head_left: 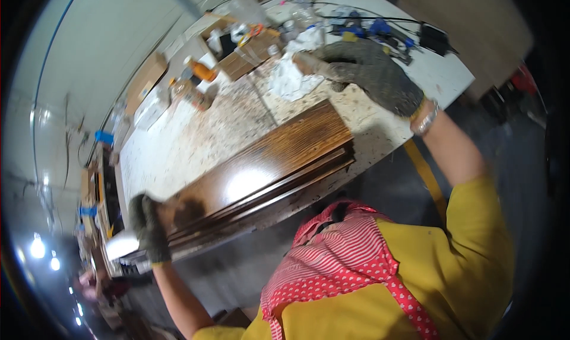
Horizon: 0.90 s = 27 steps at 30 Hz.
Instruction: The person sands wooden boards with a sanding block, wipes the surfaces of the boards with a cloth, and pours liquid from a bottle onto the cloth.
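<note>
A stack of glossy dark-brown wooden boards [279,145] lies at a slant along the table's near edge, with a bright reflection on the top one. At its left end is my left hand [148,227] in a dark grey work glove, gripping the boards' end; its fingertips are partly hidden. My right hand [374,76], in a matching glove, reaches beyond the right end of the stack. Its fingers close on a small tan piece [309,63], whose kind I cannot make out. Just beneath that piece lies a crumpled white cloth [292,81].
The stained white table [222,135] carries orange-capped bottles [193,93] and a cardboard box of odds and ends [246,55]. Blue-and-black tools with cables [380,31] lie at the far right. Another person [98,286] appears at the lower left.
</note>
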Tool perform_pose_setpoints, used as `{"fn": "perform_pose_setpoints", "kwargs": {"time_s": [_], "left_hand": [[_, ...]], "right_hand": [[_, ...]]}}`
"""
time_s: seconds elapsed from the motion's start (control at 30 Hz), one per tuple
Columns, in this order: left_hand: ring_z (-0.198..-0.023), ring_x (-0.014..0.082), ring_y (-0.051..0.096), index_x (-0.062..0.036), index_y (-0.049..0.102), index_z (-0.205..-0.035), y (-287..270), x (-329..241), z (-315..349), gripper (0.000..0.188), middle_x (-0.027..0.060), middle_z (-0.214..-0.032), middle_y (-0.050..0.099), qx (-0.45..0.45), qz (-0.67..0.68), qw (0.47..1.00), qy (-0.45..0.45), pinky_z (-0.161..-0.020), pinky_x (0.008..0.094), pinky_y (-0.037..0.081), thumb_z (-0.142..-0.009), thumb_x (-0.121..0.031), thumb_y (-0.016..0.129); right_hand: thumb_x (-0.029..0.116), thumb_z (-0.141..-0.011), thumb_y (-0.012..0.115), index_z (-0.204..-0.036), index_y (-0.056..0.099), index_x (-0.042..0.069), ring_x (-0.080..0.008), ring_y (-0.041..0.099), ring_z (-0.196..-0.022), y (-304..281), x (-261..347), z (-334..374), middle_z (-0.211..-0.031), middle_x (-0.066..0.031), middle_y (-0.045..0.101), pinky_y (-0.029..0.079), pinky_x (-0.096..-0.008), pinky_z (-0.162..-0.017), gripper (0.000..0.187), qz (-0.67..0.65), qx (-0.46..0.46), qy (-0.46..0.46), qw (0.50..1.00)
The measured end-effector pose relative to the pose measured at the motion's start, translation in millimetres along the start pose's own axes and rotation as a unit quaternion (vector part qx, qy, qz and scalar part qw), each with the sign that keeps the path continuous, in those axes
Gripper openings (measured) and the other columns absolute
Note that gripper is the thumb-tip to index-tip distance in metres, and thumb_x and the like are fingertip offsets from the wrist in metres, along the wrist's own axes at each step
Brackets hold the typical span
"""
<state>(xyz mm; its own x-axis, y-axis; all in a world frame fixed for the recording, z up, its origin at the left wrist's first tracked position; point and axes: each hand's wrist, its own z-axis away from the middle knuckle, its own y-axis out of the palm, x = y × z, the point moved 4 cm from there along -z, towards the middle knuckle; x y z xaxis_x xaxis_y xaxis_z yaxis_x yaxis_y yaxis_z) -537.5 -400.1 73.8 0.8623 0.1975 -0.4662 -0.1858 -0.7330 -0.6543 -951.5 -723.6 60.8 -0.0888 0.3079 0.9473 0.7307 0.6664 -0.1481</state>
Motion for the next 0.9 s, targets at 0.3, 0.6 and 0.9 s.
{"fn": "perform_pose_setpoints", "kwargs": {"time_s": [0.3,0.6,0.9], "left_hand": [[-0.112,0.02,0.054,-0.0026,0.05,-0.13,40,-30,28,0.046,0.0115,-0.116,0.056,0.16,-0.053,0.981,-0.093,-0.089,0.0323,0.05,-0.092,-0.023,0.067],[-0.092,0.0371,0.06,-0.0095,0.061,-0.115,187,-213,-2,0.03,0.0169,-0.101,0.062,0.253,0.016,0.941,0.224,-0.078,0.0456,0.052,-0.09,-0.026,0.064],[-0.093,0.0334,0.06,-0.0061,0.063,-0.105,145,-175,-18,0.022,0.0154,-0.096,0.063,0.171,-0.085,0.97,0.147,-0.072,0.0462,0.051,-0.09,-0.022,0.062]], "right_hand": [[0.021,-0.097,0.058,-0.128,0.057,-0.002,-0.0112,0.062,-0.089,71,-12,27,-0.106,-0.0052,0.065,0.05,-0.0242,-0.076,0.038,-0.204,-0.047,0.094,0.973],[-0.02,-0.066,0.056,-0.13,0.057,0.003,-0.0333,0.059,-0.116,56,-21,36,-0.131,-0.0144,0.058,0.049,-0.036,-0.098,0.068,0.281,-0.091,-0.195,0.935],[-0.004,-0.083,0.066,-0.123,0.061,0.001,-0.0214,0.066,-0.101,16,-28,7,-0.118,-0.0125,0.065,0.053,-0.0332,-0.089,0.041,-0.022,-0.105,-0.146,0.983]]}}
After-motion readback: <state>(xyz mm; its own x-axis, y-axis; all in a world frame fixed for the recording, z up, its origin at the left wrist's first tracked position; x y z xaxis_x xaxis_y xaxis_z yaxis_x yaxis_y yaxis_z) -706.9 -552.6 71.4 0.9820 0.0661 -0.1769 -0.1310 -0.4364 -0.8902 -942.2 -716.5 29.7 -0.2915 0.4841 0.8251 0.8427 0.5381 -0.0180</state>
